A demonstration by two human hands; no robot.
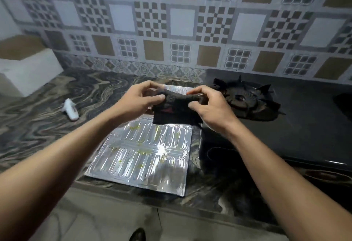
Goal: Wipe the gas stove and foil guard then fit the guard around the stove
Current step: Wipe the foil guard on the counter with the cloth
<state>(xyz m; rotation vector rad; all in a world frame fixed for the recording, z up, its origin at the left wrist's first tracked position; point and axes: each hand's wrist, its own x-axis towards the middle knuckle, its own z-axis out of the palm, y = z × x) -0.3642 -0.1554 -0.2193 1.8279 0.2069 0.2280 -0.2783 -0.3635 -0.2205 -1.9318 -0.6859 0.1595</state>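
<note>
Dark cloth [176, 107] in both hands' grip, arms outstretched above foil guard [146, 151]

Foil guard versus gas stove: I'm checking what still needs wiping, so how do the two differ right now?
The foil guard is shiny silver and ribbed, with yellowish spots; the gas stove is glossy black, and any dirt on it is hard to tell. The foil guard lies flat to the left of the gas stove, not fitted around it. Both rest on the marbled counter. The dark cloth is held above the guard by the left hand and right hand.
</note>
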